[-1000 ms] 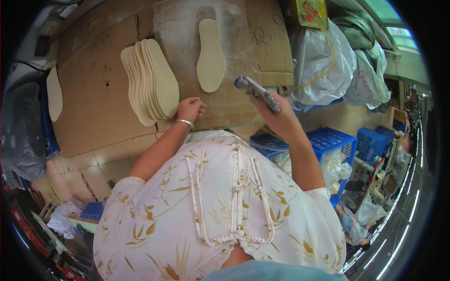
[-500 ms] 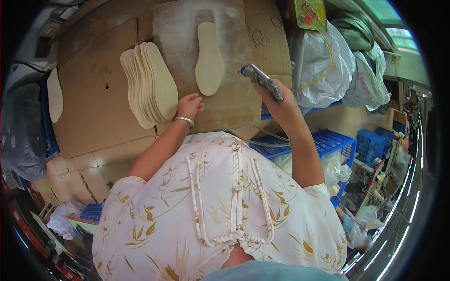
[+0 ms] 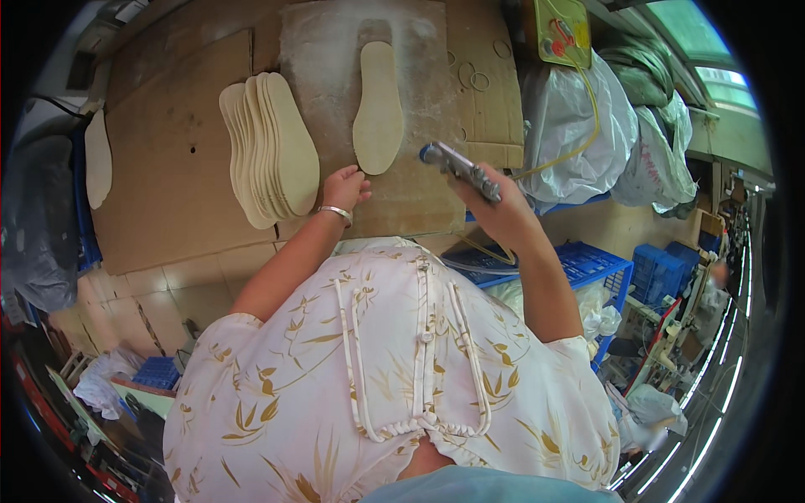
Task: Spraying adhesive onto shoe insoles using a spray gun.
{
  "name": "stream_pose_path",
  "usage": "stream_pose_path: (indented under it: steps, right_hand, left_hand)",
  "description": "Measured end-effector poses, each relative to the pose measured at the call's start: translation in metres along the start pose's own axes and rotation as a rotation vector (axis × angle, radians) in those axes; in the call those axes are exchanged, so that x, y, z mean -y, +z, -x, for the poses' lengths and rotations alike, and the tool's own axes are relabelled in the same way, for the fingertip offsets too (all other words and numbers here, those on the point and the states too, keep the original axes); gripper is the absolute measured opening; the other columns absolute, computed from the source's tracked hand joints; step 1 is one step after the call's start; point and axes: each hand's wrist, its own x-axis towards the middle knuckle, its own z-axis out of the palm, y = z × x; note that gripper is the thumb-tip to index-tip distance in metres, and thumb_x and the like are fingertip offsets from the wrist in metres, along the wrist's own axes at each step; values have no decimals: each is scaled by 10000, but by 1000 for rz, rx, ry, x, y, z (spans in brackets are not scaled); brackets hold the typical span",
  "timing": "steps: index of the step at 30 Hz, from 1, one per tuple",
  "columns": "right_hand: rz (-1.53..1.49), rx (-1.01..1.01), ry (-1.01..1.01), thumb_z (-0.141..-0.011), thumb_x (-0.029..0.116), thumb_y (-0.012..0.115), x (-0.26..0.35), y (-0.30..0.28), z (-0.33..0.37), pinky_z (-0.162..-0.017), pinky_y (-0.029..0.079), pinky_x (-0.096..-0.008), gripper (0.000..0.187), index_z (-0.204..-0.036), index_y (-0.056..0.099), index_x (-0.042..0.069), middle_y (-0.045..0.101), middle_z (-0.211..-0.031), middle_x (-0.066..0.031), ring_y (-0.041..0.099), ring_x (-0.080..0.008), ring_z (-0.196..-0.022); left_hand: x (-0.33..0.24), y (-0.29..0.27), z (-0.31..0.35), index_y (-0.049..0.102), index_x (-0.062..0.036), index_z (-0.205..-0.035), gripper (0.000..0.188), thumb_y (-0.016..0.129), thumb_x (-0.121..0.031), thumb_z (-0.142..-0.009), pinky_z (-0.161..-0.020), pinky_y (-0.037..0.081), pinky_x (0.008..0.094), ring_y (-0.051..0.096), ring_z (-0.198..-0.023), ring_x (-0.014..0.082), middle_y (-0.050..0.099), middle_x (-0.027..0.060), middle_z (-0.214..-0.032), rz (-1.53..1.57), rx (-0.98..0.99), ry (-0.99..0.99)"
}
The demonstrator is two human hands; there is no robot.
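Observation:
A single cream insole lies flat on a whitish-dusted board in front of me. My left hand rests by its near end, fingers curled in, and nothing shows between them. Whether the fingertips touch the insole's edge is too fine to tell. To the right, my right hand grips a metal spray gun with a blue tip, held above the board and pointing left toward the insole. A thin yellowish hose trails below that hand. Left of the single insole lies an overlapping stack of several like insoles.
Cardboard covers the table. Another insole lies at its left edge. Thin rings lie at the right. A yellow tray, white plastic bags and blue crates are farther right; a dark bag is at the left.
The spray gun in my right hand has come slightly left and down, closer to the insole. My left hand stays by the insole's near end. The whole view has shifted a little.

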Motion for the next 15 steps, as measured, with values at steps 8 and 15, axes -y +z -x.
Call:
stream_pose_path:
  steps: [8,15]
  right_hand:
    - [95,71,6,-859,248,647,-6,-7,6,-578,413,-350,228,-885,562,37,529,-653,-117,478,-240,-593]
    - [-31,-134,-80,-881,255,619,-13,-14,-19,-533,399,-313,229,-887,546,37,501,-613,-70,432,-167,-547]
  left_hand:
    - [6,-4,-7,490,55,-1232,387,551,-78,-874,-613,558,284,605,-821,165,589,119,-1064,-49,-92,75]
    - [0,19,-7,530,17,-1156,334,610,-95,-852,-692,529,339,585,-827,190,586,86,-961,192,-108,-23]
